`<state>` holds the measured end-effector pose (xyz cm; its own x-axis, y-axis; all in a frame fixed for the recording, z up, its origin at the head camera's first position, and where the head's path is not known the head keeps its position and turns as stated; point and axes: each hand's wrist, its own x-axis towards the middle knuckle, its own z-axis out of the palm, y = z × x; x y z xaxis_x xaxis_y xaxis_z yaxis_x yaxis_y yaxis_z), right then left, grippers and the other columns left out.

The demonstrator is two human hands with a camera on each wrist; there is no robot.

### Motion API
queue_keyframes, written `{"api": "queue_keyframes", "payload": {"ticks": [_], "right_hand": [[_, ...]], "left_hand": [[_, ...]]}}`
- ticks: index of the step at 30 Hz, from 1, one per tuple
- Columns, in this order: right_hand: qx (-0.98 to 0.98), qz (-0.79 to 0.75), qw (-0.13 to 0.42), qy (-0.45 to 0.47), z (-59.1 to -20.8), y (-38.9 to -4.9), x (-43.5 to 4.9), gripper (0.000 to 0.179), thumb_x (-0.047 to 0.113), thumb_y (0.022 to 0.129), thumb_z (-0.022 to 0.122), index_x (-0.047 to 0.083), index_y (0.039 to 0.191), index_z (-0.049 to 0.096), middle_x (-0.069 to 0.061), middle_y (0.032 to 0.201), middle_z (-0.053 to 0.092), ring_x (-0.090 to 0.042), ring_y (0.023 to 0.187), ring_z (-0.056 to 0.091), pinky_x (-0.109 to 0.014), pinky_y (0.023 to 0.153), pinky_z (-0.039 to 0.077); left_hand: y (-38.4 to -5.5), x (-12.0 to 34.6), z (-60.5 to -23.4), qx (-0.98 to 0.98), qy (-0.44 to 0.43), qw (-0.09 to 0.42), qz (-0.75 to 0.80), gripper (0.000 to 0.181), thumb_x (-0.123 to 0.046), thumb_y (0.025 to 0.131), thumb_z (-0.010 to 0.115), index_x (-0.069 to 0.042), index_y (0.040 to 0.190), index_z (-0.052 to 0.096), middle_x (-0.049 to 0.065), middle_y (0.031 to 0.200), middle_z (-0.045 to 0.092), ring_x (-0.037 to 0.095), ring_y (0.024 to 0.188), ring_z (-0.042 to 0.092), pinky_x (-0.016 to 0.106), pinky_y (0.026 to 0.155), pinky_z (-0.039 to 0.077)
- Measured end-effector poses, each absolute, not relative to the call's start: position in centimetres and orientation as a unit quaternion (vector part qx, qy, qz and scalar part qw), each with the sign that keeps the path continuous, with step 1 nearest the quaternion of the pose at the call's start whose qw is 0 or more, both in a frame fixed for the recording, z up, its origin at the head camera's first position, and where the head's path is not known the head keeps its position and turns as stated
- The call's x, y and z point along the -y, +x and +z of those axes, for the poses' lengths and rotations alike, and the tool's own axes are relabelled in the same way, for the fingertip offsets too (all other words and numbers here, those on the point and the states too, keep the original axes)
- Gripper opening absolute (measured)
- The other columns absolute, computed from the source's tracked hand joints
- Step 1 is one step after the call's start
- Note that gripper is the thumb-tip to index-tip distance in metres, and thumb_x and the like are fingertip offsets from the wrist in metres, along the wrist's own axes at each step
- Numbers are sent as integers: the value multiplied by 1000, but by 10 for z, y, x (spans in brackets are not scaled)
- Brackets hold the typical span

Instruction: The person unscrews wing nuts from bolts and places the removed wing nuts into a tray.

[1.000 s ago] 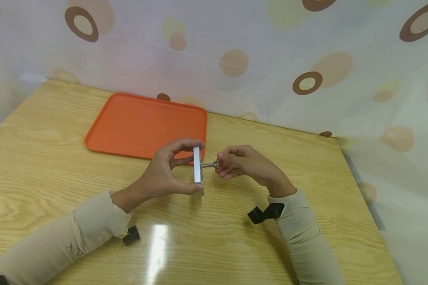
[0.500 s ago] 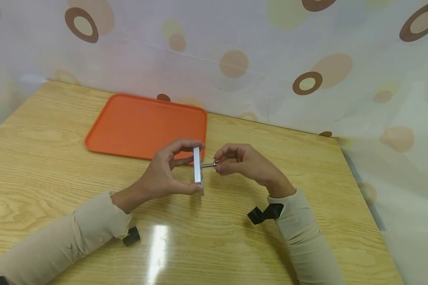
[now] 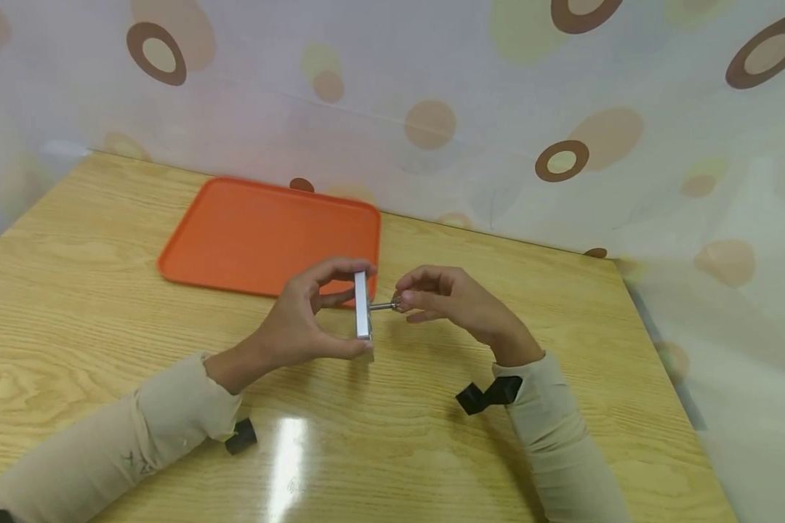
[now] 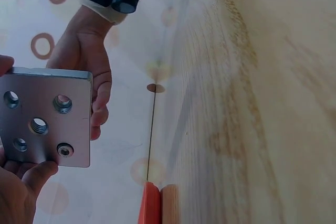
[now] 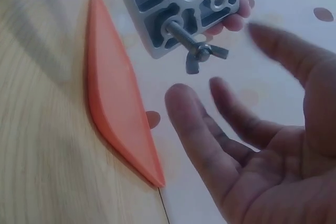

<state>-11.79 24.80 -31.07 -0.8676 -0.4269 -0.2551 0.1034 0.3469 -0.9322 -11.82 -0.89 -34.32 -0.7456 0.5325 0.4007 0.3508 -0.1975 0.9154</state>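
Observation:
My left hand [image 3: 294, 319] grips a square metal plate [image 4: 42, 90] by its top and bottom edges, fingers above and thumb below, and holds it upright over the table. The plate is smooth on one side, with several holes, and ribbed on the other. A socket-head bolt [image 5: 180, 34] passes through a corner hole, its head on the smooth side. Near the shank's end on the ribbed side sits a wing nut [image 5: 202, 52]. My right hand [image 3: 474, 312] is at the wing nut, thumb and fingers spread around it and apart from it in the right wrist view.
An orange tray [image 3: 235, 243] lies at the back left of the wooden table [image 3: 379, 450], behind my left hand. A wall covering with circle patterns [image 3: 366, 58] rises along the back edge. Black wrist cameras [image 3: 490, 394] sit under both sleeves.
My right thumb and fingers have shifted around the wing nut, closing in on it and then spreading off it. My left hand and the plate have stayed in place.

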Motion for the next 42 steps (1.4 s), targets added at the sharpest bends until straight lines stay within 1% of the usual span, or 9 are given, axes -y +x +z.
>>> {"api": "queue_keyframes", "payload": {"ticks": [3,7,11,16,24,30,36,39,42], "right_hand": [[-789,-554,255,-77,-310,-119,-245,42,26,105,50,-8,128,54,-12,113,67,-18,98,71,-43,90,64],[-793,-543,272,-59,-310,-119,-240,41,31,106,46,-6,116,60,-8,98,70,-18,86,72,-39,83,66],[-794,-540,272,-59,-308,-118,-239,30,21,105,49,-4,109,63,-1,90,68,-15,82,70,-36,80,66],[-792,-545,266,-78,-307,-117,-241,24,13,102,53,-6,112,62,1,91,68,-13,83,69,-36,82,65],[-773,-564,266,-112,-309,-116,-244,34,-1,95,60,-14,125,51,6,90,71,-9,85,70,-32,83,65],[-776,-563,246,-141,-314,-117,-246,26,-7,92,59,-11,118,56,2,92,69,-11,86,69,-28,81,64],[-795,-544,246,-103,-311,-118,-246,30,5,100,52,-11,125,54,-9,109,67,-17,95,70,-36,87,64],[-799,-542,253,-58,-309,-119,-247,37,18,105,45,-11,126,54,-8,105,68,-15,91,70,-37,86,65],[-802,-536,262,-30,-308,-119,-246,44,30,106,44,-9,120,59,-5,95,70,-15,83,72,-36,83,66]], "left_hand": [[-118,9,-343,-630,350,65,690,81,10,63,85,2,136,52,19,138,57,14,125,55,40,105,56],[-118,9,-343,-628,349,65,693,82,10,62,86,2,136,52,19,138,57,13,125,54,37,106,55],[-117,9,-342,-628,351,66,691,81,10,62,85,2,136,52,18,138,56,13,125,54,36,106,55],[-117,8,-342,-630,353,68,689,80,9,63,85,2,135,52,18,138,56,16,125,54,36,106,56],[-117,8,-342,-633,350,71,687,81,9,63,86,2,135,52,18,138,56,21,126,54,36,105,56],[-117,8,-343,-634,352,69,685,81,8,63,86,1,136,52,17,138,56,19,126,54,35,105,56],[-118,8,-343,-632,354,70,686,80,9,62,86,2,135,52,18,138,56,28,127,54,37,106,56],[-118,8,-343,-633,356,69,684,80,9,63,86,2,135,52,19,138,56,38,129,52,38,106,55],[-117,8,-343,-634,358,69,683,80,8,63,86,2,135,52,19,139,55,38,130,52,40,106,55]]}}
